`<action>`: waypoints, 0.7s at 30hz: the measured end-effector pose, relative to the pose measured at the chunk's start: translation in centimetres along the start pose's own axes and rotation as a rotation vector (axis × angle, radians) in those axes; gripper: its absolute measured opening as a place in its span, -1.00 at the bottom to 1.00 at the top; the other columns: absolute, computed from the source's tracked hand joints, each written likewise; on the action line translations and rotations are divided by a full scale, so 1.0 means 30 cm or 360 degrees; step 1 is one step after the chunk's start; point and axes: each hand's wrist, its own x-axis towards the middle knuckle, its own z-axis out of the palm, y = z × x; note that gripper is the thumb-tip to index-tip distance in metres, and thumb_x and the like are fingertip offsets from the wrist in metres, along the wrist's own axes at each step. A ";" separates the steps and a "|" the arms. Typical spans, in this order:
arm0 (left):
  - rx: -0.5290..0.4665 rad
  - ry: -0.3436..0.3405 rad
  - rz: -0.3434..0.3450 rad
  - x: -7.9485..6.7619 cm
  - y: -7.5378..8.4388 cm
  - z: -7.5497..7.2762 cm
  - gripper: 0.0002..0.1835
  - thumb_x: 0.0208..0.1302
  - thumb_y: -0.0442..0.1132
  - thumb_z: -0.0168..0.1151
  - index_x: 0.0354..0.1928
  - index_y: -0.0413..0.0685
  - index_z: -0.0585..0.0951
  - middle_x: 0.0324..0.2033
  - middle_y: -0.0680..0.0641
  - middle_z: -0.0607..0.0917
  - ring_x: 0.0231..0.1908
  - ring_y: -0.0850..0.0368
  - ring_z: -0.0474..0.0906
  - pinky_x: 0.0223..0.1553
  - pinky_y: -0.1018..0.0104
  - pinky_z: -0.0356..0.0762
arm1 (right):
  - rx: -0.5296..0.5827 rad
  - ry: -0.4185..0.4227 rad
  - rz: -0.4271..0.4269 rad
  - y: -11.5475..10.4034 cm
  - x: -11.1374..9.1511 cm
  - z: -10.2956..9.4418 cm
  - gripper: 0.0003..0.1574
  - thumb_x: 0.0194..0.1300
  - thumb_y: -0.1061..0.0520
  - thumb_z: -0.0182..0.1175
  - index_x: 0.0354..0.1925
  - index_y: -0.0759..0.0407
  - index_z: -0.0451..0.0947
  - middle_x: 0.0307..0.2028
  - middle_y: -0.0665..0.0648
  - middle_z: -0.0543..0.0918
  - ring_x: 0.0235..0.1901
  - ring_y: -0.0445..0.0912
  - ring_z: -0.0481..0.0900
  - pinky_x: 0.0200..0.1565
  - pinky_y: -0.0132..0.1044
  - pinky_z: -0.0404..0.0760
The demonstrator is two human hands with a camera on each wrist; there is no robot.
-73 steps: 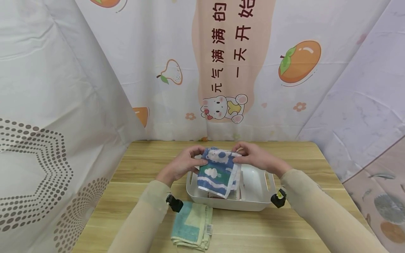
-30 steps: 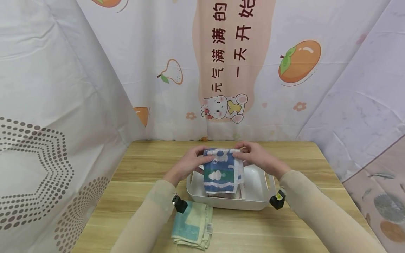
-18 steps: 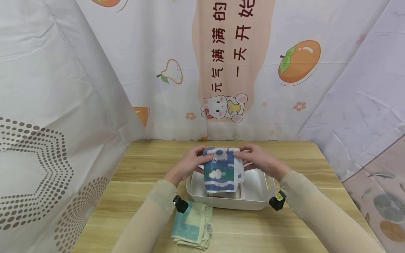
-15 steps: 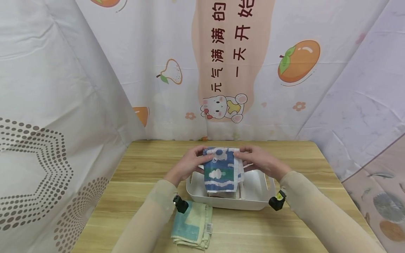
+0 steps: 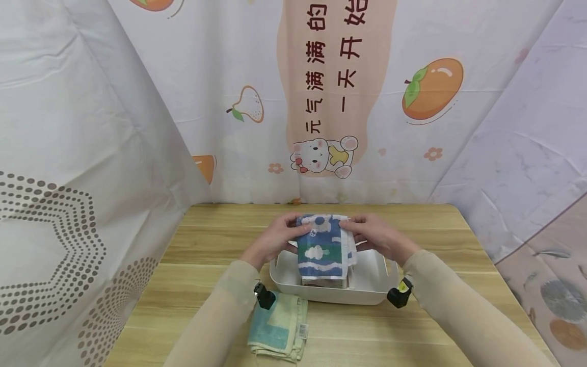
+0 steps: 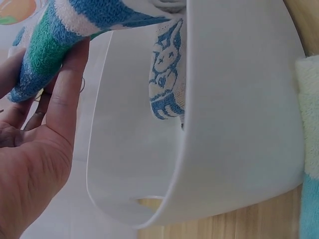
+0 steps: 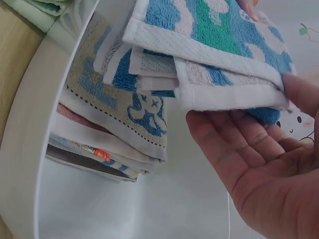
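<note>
A folded blue, green and white towel [image 5: 321, 252] is held over a white basket [image 5: 330, 294]. My left hand [image 5: 275, 237] pinches its far left corner, thumb on top and fingers beneath. At the far right corner my right hand [image 5: 378, 234] grips it the same way. The right wrist view shows the towel's layered white hems between thumb and fingers of that hand. Below it, a stack of folded towels [image 7: 119, 124] lies in the basket, the top one beige with a blue rabbit pattern. In the head view the held towel hides most of this stack.
A folded teal and pale yellow towel [image 5: 275, 326] with a barcode label lies on the wooden table [image 5: 390, 336], before the basket's left front. The basket has handle cutouts at both ends. A printed curtain [image 5: 257, 168] hangs behind the table.
The blue towel, tilted at first, has been squared up with its front edge level. My left hand has moved right along it. Lately both hands and towel have shifted slightly right.
</note>
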 end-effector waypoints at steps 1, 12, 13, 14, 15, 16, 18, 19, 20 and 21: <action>0.0003 -0.0004 -0.0003 0.003 -0.001 0.000 -0.48 0.18 0.03 0.31 0.15 0.07 0.47 -0.04 -0.19 0.56 -0.16 -0.12 0.61 -0.26 -0.02 0.64 | 0.0006 0.0003 0.0006 0.001 0.000 0.000 -0.32 0.19 -0.20 0.27 0.05 0.27 0.44 -0.17 0.26 0.65 -0.21 0.11 0.64 -0.13 -0.02 0.63; 0.0067 0.0038 -0.0107 0.021 0.001 0.002 -0.46 0.15 0.09 0.31 0.13 0.05 0.47 -0.08 -0.15 0.62 -0.16 -0.08 0.60 -0.27 0.02 0.65 | 0.0024 0.0031 0.0105 0.016 0.009 0.000 -0.33 0.22 -0.19 0.24 0.09 0.26 0.47 -0.17 0.24 0.67 -0.21 0.10 0.65 -0.15 -0.04 0.64; 0.0067 0.0040 -0.0114 0.023 0.000 0.001 -0.46 0.15 0.09 0.31 0.12 0.04 0.47 -0.09 -0.15 0.62 -0.16 -0.08 0.60 -0.27 0.02 0.65 | 0.0025 0.0031 0.0117 0.016 0.011 0.000 -0.32 0.22 -0.20 0.24 0.09 0.26 0.48 -0.17 0.24 0.67 -0.21 0.10 0.65 -0.15 -0.05 0.64; 0.0065 0.0040 -0.0121 0.025 -0.001 0.001 -0.47 0.15 0.08 0.31 0.11 0.03 0.48 -0.09 -0.15 0.62 -0.16 -0.08 0.61 -0.27 0.02 0.65 | 0.0026 0.0032 0.0127 0.017 0.012 0.001 -0.32 0.22 -0.20 0.24 0.10 0.26 0.48 -0.17 0.23 0.67 -0.21 0.09 0.65 -0.15 -0.05 0.64; 0.0063 0.0041 -0.0127 0.028 -0.003 0.000 -0.47 0.15 0.08 0.31 0.10 0.02 0.48 -0.09 -0.16 0.62 -0.17 -0.08 0.61 -0.27 0.02 0.64 | 0.0027 0.0034 0.0136 0.018 0.013 0.001 -0.32 0.22 -0.20 0.24 0.10 0.25 0.48 -0.18 0.23 0.67 -0.21 0.09 0.65 -0.16 -0.06 0.64; 0.0061 0.0042 -0.0133 0.030 -0.005 0.000 -0.47 0.15 0.08 0.32 0.10 0.01 0.48 -0.09 -0.16 0.62 -0.17 -0.08 0.61 -0.27 0.01 0.64 | 0.0024 0.0035 0.0140 0.018 0.015 0.001 -0.32 0.22 -0.20 0.23 0.11 0.25 0.48 -0.17 0.23 0.67 -0.21 0.08 0.65 -0.16 -0.06 0.64; 0.0056 0.0048 -0.0145 0.036 -0.009 -0.001 -0.48 0.15 0.07 0.32 0.09 0.00 0.49 -0.10 -0.16 0.62 -0.17 -0.08 0.61 -0.27 0.01 0.64 | 0.0030 0.0041 0.0160 0.018 0.016 0.002 -0.33 0.22 -0.20 0.23 0.10 0.25 0.50 -0.18 0.23 0.68 -0.22 0.08 0.65 -0.16 -0.06 0.64; 0.0054 0.0051 -0.0151 0.038 -0.010 -0.001 -0.48 0.15 0.07 0.32 0.08 0.00 0.49 -0.10 -0.16 0.62 -0.17 -0.09 0.61 -0.27 0.01 0.64 | 0.0036 0.0045 0.0170 0.018 0.017 0.003 -0.34 0.22 -0.19 0.23 0.09 0.25 0.50 -0.18 0.23 0.68 -0.22 0.09 0.65 -0.15 -0.05 0.64; 0.0052 0.0052 -0.0157 0.041 -0.011 -0.001 -0.48 0.15 0.07 0.31 0.08 0.00 0.49 -0.10 -0.16 0.62 -0.18 -0.09 0.62 -0.27 0.01 0.64 | 0.0037 0.0048 0.0174 0.018 0.018 0.003 -0.34 0.23 -0.19 0.23 0.09 0.26 0.51 -0.18 0.23 0.68 -0.23 0.08 0.65 -0.15 -0.05 0.64; 0.0052 0.0055 -0.0164 0.043 -0.012 -0.001 -0.49 0.15 0.07 0.31 0.08 0.00 0.49 -0.10 -0.16 0.62 -0.18 -0.10 0.62 -0.27 0.01 0.64 | 0.0037 0.0052 0.0180 0.019 0.018 0.003 -0.34 0.23 -0.19 0.23 0.08 0.26 0.51 -0.19 0.23 0.68 -0.23 0.08 0.65 -0.15 -0.04 0.63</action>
